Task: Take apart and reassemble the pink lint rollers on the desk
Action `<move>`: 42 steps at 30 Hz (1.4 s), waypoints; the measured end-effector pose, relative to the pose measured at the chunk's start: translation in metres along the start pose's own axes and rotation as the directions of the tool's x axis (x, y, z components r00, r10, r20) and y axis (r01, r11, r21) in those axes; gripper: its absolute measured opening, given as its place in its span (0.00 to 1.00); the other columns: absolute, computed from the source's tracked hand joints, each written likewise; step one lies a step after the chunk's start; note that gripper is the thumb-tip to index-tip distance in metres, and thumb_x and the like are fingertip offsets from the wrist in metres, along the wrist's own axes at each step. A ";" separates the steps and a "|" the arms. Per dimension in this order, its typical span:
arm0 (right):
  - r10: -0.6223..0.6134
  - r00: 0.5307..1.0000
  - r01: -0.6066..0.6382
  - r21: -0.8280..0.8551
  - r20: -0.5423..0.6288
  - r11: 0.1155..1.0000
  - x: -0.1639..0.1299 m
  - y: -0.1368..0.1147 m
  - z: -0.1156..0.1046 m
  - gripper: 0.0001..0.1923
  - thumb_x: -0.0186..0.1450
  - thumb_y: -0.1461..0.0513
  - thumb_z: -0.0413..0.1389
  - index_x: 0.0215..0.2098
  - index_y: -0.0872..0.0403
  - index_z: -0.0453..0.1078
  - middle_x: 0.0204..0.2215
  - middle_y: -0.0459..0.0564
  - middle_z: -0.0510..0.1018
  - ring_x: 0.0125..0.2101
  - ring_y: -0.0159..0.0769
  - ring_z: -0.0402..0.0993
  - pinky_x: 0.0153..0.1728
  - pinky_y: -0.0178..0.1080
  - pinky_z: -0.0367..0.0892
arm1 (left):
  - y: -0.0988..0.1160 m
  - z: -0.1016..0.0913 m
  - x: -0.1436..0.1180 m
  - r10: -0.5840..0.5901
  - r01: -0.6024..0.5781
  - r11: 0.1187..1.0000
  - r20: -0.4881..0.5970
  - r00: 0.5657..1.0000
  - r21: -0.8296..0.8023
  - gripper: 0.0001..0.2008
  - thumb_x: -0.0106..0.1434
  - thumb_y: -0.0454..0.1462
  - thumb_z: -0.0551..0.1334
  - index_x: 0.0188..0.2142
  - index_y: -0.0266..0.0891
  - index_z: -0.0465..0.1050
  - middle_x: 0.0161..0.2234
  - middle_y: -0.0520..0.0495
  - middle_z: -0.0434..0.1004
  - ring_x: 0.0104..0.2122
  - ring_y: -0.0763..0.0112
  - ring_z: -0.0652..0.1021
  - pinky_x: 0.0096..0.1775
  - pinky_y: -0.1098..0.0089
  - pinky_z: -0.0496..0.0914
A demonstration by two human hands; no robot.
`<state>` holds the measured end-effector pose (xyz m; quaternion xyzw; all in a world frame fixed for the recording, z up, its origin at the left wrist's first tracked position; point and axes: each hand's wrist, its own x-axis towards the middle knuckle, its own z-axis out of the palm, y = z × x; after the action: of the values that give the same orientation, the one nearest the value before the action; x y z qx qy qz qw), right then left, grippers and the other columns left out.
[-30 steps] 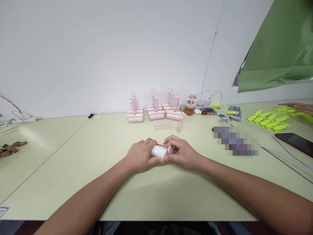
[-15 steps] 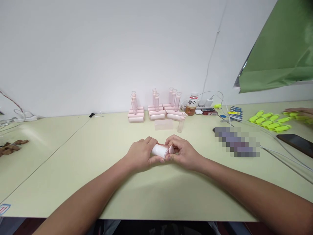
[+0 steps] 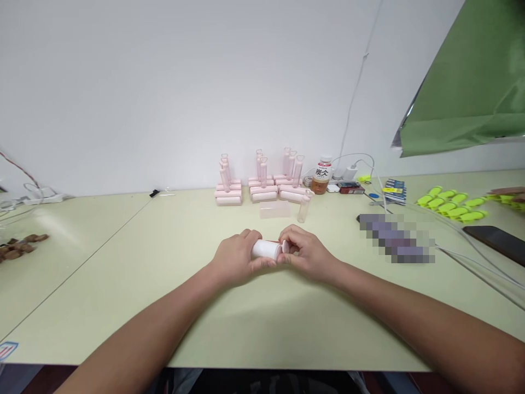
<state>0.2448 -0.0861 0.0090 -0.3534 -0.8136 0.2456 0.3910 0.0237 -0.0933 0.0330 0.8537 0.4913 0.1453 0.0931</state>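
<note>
Pale green tabletop [image 3: 184, 328] spreads under my forearms and meets a white wall [image 3: 164, 82] at the back. Near its middle, between my two hands, is a white roller [image 3: 264, 249], lying sideways. My left hand [image 3: 234, 258] is wrapped round its left part, closed on it, thumb along the near side. My right hand [image 3: 308, 255] is curled at the other end, fingers and thumb gripping a round pink knob [image 3: 286, 247]. Just beyond lies a clear pink cover [image 3: 274, 209], with a see-through tube [image 3: 302, 210] upright beside it. Farther back, pink rollers [image 3: 264, 193] sit in three groups with upright handles [image 3: 263, 173], and to their right stands an amber bottle [image 3: 321, 176]. Well off to the right are bright yellow clips [image 3: 455, 208], another person's hand [image 3: 511, 191] and a dark phone [image 3: 494, 243]; brown lumps [image 3: 20, 249] lie at the far left
</note>
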 end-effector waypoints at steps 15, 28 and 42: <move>0.039 0.999 -0.040 -0.070 -0.024 0.997 0.003 0.003 -0.002 0.15 0.62 0.50 0.59 0.37 0.52 0.74 0.31 0.48 0.70 0.28 0.33 0.69 0.30 0.37 0.66 | 0.002 0.006 -0.001 -0.076 0.076 0.997 0.009 0.997 -0.015 0.32 0.59 0.66 0.45 0.39 0.42 0.66 0.35 0.47 0.75 0.29 0.63 0.75 0.26 0.69 0.60; 0.012 1.000 -0.012 -0.081 -0.007 0.997 0.002 0.003 -0.003 0.13 0.65 0.52 0.56 0.39 0.53 0.73 0.31 0.49 0.69 0.28 0.33 0.68 0.30 0.36 0.67 | 0.002 0.005 -0.001 -0.076 0.075 0.997 0.015 0.997 0.013 0.34 0.60 0.65 0.42 0.40 0.42 0.66 0.35 0.47 0.75 0.29 0.63 0.75 0.26 0.69 0.59; -0.020 1.000 0.019 -0.088 -0.009 0.996 0.002 0.002 -0.003 0.16 0.66 0.49 0.54 0.39 0.52 0.72 0.31 0.49 0.68 0.28 0.34 0.67 0.30 0.37 0.67 | 0.005 0.004 -0.001 -0.096 0.095 0.995 0.020 0.995 0.035 0.33 0.61 0.65 0.42 0.38 0.41 0.66 0.33 0.47 0.75 0.28 0.62 0.75 0.25 0.67 0.59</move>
<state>0.2470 -0.0830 0.0108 -0.3634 -0.8252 0.2038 0.3814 0.0284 -0.0968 0.0303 0.8323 0.5328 0.1230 0.0908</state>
